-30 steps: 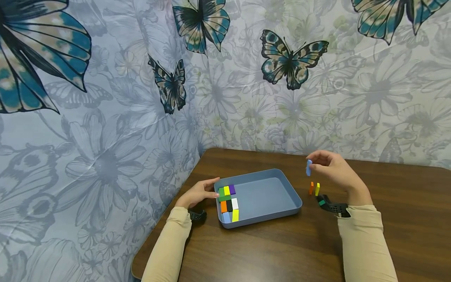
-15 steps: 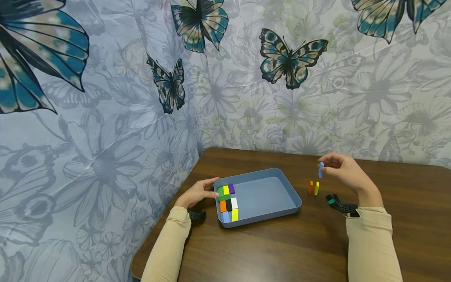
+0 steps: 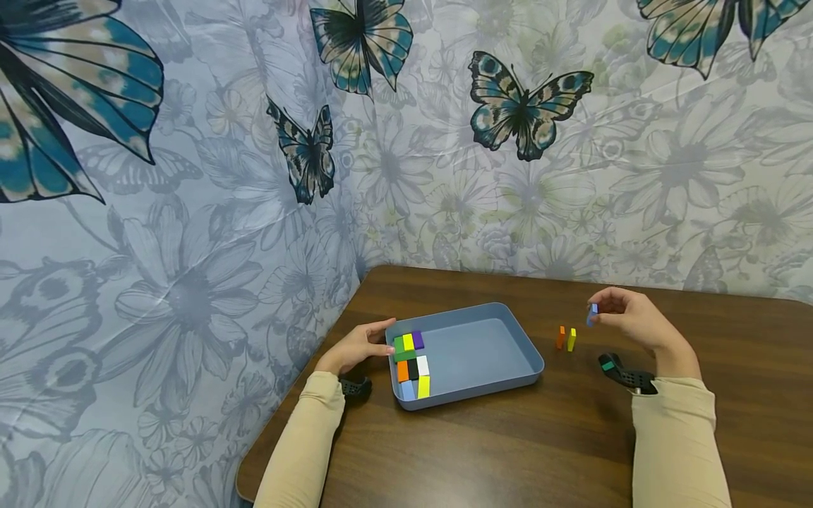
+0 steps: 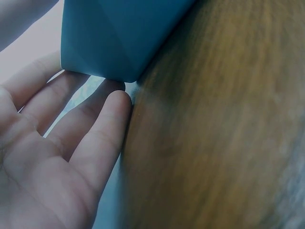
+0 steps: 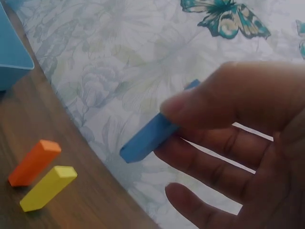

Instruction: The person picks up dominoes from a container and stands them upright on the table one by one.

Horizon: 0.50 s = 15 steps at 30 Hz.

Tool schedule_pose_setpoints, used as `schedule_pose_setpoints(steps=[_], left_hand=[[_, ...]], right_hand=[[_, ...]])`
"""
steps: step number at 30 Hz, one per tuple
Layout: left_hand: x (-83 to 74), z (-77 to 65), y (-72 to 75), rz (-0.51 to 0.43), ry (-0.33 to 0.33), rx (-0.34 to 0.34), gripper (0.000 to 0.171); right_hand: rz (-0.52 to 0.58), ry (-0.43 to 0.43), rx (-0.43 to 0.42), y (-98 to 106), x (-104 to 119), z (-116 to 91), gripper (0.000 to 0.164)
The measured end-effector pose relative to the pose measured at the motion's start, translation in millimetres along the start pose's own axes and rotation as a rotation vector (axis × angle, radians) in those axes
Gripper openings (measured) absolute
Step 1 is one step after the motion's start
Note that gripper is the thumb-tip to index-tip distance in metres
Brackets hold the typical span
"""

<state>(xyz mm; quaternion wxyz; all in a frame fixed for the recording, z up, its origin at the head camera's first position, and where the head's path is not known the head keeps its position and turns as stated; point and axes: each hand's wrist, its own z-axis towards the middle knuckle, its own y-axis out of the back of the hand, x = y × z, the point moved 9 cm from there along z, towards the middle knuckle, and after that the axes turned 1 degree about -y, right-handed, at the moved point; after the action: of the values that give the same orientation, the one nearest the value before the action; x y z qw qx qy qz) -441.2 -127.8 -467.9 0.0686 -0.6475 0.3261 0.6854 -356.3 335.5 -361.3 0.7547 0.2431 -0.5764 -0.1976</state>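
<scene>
My right hand (image 3: pixel 641 323) pinches a small light blue block (image 5: pixel 150 136) between thumb and fingers, above the table. Left of it an orange block (image 3: pixel 561 337) and a yellow block (image 3: pixel 571 340) stand upright side by side on the table, a small gap between them. My left hand (image 3: pixel 357 347) holds the left end of a shallow blue-grey tray (image 3: pixel 476 394), thumb over the rim and fingers against its outside in the left wrist view (image 4: pixel 62 138). Inside, along the tray's left end, lie several coloured blocks (image 3: pixel 413 368) packed together: green, yellow, purple, orange, black, white and light blue.
The brown wooden table (image 3: pixel 495 451) has its left edge close to my left forearm. Behind and to the left, walls (image 3: pixel 444 176) with flower and butterfly prints border it. A dark wrist strap with a camera (image 3: pixel 625 372) sits under my right wrist.
My right hand has moved to the right and lower with the light blue block, past the orange and yellow blocks. My left hand and the tray have stayed in place.
</scene>
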Motion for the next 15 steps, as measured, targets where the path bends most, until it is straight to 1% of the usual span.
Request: schedule_pose_setpoints(steps=[6,8,15], left_hand=[[1.0,1.5,1.3,-0.002,-0.003,-0.002,0.075],[1.2,1.6,1.6,-0.003,-0.003,-0.001,0.074],[2.1,1.3,2.1,0.0,-0.004,-0.002,0.073]], right_hand=[[0.039,0.017,0.011,-4,-15,0,0.02],[0.041,0.014,0.019,-6,-20,1,0.021],[0.016,-0.068,0.062,-18,-42,3,0.035]])
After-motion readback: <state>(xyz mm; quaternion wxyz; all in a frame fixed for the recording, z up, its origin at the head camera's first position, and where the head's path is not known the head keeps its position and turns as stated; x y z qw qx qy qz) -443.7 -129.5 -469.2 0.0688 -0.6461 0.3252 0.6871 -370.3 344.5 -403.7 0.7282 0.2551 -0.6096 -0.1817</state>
